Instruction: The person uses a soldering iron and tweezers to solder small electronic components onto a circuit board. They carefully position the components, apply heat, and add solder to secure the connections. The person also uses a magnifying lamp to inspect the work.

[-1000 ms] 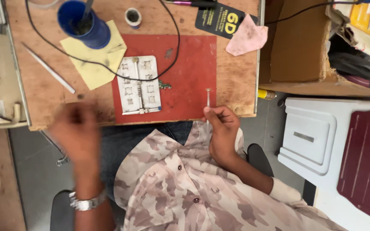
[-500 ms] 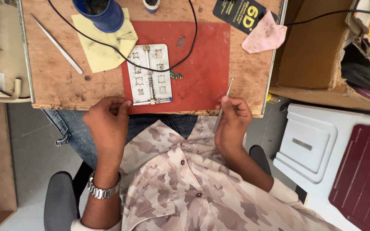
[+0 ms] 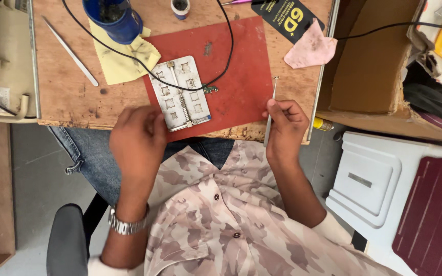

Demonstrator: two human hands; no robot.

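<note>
A metal holder plate (image 3: pixel 182 93) with square cut-outs lies on a red mat (image 3: pixel 241 71) on the wooden bench. A small green circuit part (image 3: pixel 211 89) sits at the plate's right edge, joined to a black cable (image 3: pixel 229 36). My left hand (image 3: pixel 136 140) hovers at the bench's front edge, next to the plate's lower left corner, fingers curled, nothing visible in it. My right hand (image 3: pixel 285 125) grips a thin metal tool (image 3: pixel 271 99), its tip pointing up over the mat's right edge.
A blue cup (image 3: pixel 113 18) stands on a yellow cloth (image 3: pixel 124 59) at the back left. Metal tweezers (image 3: pixel 70 48), a small pot (image 3: pixel 180 6), a pink cloth (image 3: pixel 310 51) and a black card (image 3: pixel 287 18) lie around. An open cardboard box (image 3: pixel 369 66) and white lid (image 3: pixel 374 179) are right.
My left hand has moved right and up from the bench's lower left to the plate's corner. The view has drawn closer. My right hand still holds the thin tool.
</note>
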